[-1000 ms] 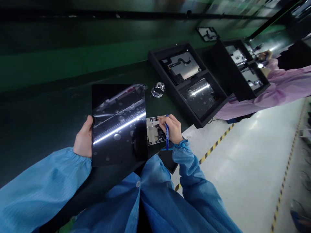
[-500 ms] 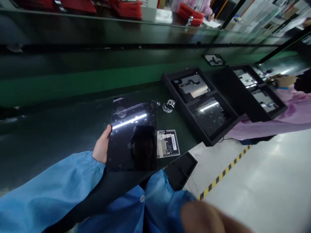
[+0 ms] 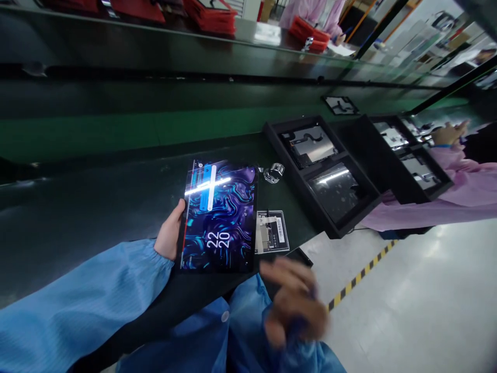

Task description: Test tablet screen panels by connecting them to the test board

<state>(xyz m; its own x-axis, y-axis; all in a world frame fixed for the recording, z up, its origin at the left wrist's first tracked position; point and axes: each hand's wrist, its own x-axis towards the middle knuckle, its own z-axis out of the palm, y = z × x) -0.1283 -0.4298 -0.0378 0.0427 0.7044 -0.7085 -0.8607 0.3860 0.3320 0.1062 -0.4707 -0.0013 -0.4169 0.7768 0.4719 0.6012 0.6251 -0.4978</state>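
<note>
My left hand [image 3: 170, 233] grips the left edge of a tablet [image 3: 221, 217], its thumb along the rim and its other fingers hidden beneath. The tablet's screen is lit, with a purple and blue swirl picture, the digits 22 20 and a light panel near its top left. My right hand [image 3: 293, 298] is in the air just off the tablet's lower right corner, smeared by motion. Something dark blue shows at its palm, too blurred to name. A printed card with a barcode label [image 3: 274, 230] lies partly under the tablet's right side.
Right of the tablet lie a shiny metal roll-like piece [image 3: 274, 173] and a black two-compartment tray [image 3: 328, 220] holding screen panels. A similar tray [image 3: 435, 194] stands beyond, beside a co-worker's pink sleeve [image 3: 458, 181]. Red folders [image 3: 212, 15] rest on the upper shelf [image 3: 135, 46].
The tablet's screen has gone from dark to lit. My right hand has come up and left from the bottom edge towards the tablet's corner. My left hand keeps its grip.
</note>
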